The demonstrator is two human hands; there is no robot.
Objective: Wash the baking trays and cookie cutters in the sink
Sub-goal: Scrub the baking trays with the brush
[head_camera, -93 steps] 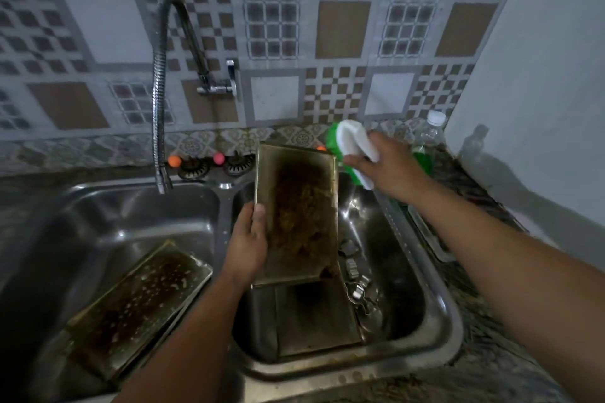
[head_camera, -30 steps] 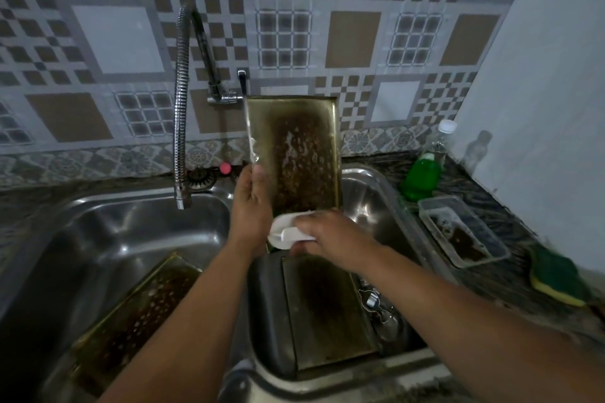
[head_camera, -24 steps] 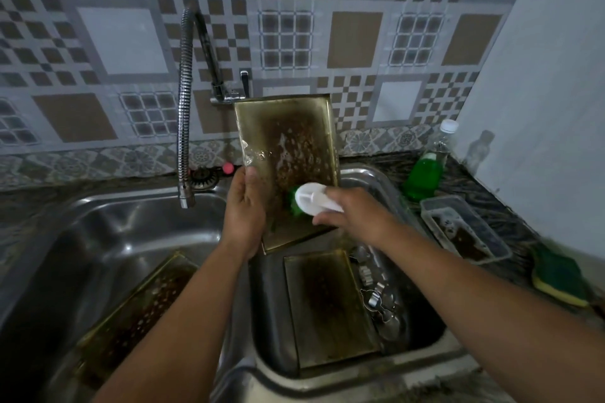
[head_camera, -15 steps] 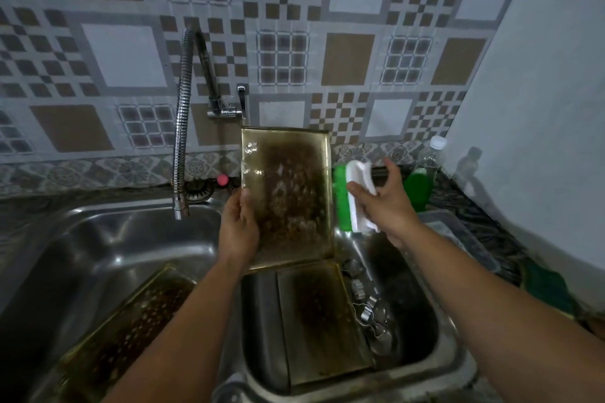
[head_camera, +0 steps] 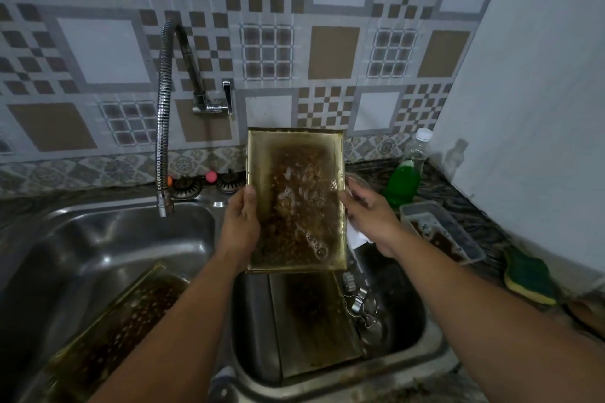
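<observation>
Held tray (head_camera: 296, 199): upright over the right basin, long axis vertical, dirty inner face toward the camera, top short edge up against the tiled wall, bottom short edge just above the basin. Brown baked-on residue across the middle, wet patches and bubbles on it.

Left hand (head_camera: 240, 222): grips the tray's left long edge, thumb on the front face, fingers curled behind.

Right hand (head_camera: 366, 216): at the tray's right long edge, fingertips touching the rim. White brush (head_camera: 357, 237) partly seen under the palm; cannot tell whether the fingers close on brush, tray, or both.

Tray count: three. Second tray (head_camera: 314, 314) lying in the right basin, long axis near to far, tilted against the basin's left wall. Third tray (head_camera: 121, 321) in the left basin, propped aslant, long axis from near left to far right, spotted with residue.

Cutters (head_camera: 358, 301): small metal cluster in the right basin, just right of the second tray; exact count not readable.

Sink (head_camera: 137, 222): two steel basins. One flexible tap (head_camera: 162, 127) hanging over the left basin, not running.

Table, right side: one bottle (head_camera: 404, 177) with green liquid, one clear tub (head_camera: 442, 232) with brown dregs, one green-and-yellow sponge (head_camera: 528, 278) nearest the camera. Two strainers (head_camera: 209, 181) with coloured knobs on the far ledge.
</observation>
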